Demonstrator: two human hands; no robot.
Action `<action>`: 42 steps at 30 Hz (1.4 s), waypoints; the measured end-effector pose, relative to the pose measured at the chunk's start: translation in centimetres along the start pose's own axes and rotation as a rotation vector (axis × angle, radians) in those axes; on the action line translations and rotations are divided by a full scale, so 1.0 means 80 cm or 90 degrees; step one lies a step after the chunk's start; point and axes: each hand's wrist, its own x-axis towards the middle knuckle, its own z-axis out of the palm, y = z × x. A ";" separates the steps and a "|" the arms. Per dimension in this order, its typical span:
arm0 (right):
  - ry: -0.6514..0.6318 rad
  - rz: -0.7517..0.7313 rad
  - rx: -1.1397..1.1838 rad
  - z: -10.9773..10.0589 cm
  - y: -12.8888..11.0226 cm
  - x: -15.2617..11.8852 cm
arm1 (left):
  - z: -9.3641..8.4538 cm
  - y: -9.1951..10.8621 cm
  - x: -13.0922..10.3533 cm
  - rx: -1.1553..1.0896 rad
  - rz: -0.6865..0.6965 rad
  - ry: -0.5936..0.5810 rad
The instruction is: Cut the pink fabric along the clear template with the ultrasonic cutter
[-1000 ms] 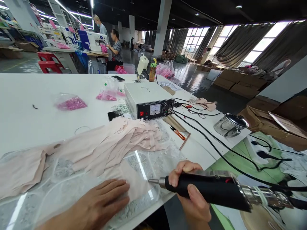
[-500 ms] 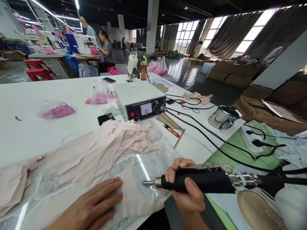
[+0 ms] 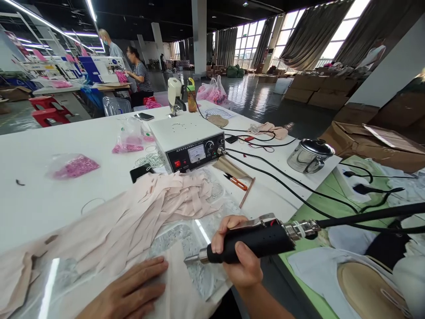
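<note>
Head view: black tool point(image 3: 270, 240), likely weighty and rigid, best held round its barrel, inside the right hand's point(image 3: 244, 268) wrapped fingers. Pale cloth point(image 3: 181, 283), presumably light, limp, beneath and beyond the left hand's point(image 3: 129, 290) flat, unclenched fingers.

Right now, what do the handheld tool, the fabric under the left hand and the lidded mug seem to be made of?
Handheld tool: black body, perhaps plastic, satin sheen; tapered tip, likely metal, by its grey shine.
Fabric: thin, matt textile, by its soft folds; fibre unclear.
Mug: polished metal or glass, glossy reflections leaving it open; lid shiny, probably metal.
</note>
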 end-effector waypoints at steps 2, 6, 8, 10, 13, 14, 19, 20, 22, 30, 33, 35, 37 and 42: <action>-0.005 0.007 0.006 0.002 0.001 0.000 | 0.000 0.001 0.009 -0.042 -0.023 0.053; 0.005 -0.002 -0.005 0.004 0.004 -0.004 | 0.011 0.005 0.036 -0.130 -0.095 0.102; 0.005 -0.007 -0.008 0.004 0.004 -0.006 | 0.017 0.006 0.053 -0.128 -0.099 0.071; -0.005 -0.001 -0.008 0.003 0.001 -0.006 | 0.019 0.004 0.070 -0.127 -0.094 0.039; -0.006 0.002 -0.011 0.001 -0.005 -0.004 | 0.019 0.001 0.091 -0.147 -0.080 0.001; 0.000 -0.003 -0.013 0.000 -0.007 -0.004 | 0.018 -0.001 0.095 -0.156 -0.076 -0.011; 0.013 -0.008 -0.031 -0.005 -0.014 -0.003 | 0.017 -0.005 0.098 -0.190 -0.065 -0.031; 0.013 -0.005 -0.032 -0.006 -0.015 -0.003 | 0.018 -0.005 0.097 -0.194 -0.064 -0.028; 0.019 -0.005 -0.033 -0.006 -0.015 -0.003 | 0.019 -0.004 0.094 -0.202 -0.062 -0.020; 0.005 0.015 -0.011 0.001 -0.004 -0.008 | 0.019 -0.004 0.073 -0.217 -0.043 0.000; -0.012 0.039 0.006 0.006 -0.001 -0.013 | 0.021 -0.006 0.052 -0.149 -0.026 0.056; -0.022 0.056 0.012 0.009 0.000 -0.016 | 0.022 -0.006 0.040 -0.037 0.009 0.099; -0.029 0.062 0.016 0.011 0.001 -0.017 | 0.021 -0.005 0.034 0.066 0.052 0.115; -0.009 0.099 0.013 0.012 0.004 -0.022 | 0.010 0.008 0.039 0.145 0.085 0.080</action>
